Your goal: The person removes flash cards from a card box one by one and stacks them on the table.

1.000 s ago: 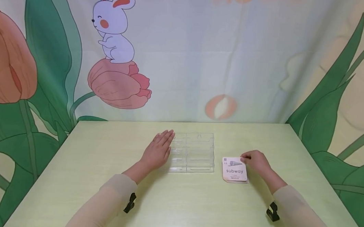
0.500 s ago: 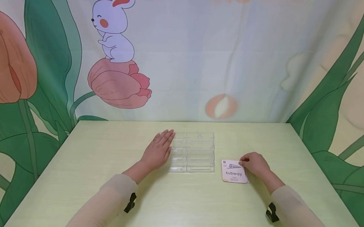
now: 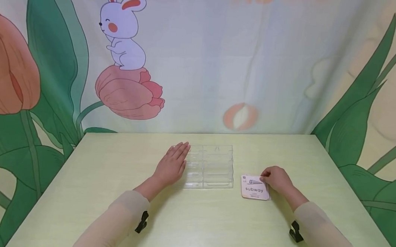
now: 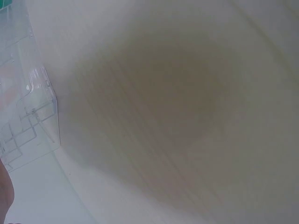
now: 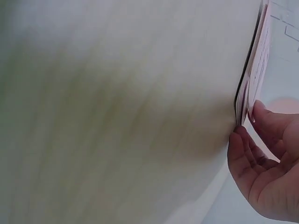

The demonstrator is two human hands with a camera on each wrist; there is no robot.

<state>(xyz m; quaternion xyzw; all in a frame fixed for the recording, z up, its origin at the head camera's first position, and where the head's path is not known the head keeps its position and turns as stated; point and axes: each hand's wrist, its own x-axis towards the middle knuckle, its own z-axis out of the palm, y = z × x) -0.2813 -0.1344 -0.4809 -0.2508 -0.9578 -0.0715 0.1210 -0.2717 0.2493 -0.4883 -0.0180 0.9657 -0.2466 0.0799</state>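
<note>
My left hand lies with straight fingers over the left side of a clear plastic rack with several stepped slots. The left wrist view catches the rack at its left edge and only a sliver of the hand. To the right of the rack, a small stack of white cards sits on the table, its top card printed "subway" with a train picture. My right hand pinches that card at its upper right corner. In the right wrist view, the thumb presses the top card's edge and the curled fingers meet the stack's side.
The pale yellow-green table runs back to a printed curtain with a rabbit, tulips and leaves. A gap of bare table separates the rack from the cards. Black clips hang from both sleeves.
The top card has slid slightly toward me and now lines up more closely with the stack. My right hand has shifted a little left and nearer; the left hand stays put.
</note>
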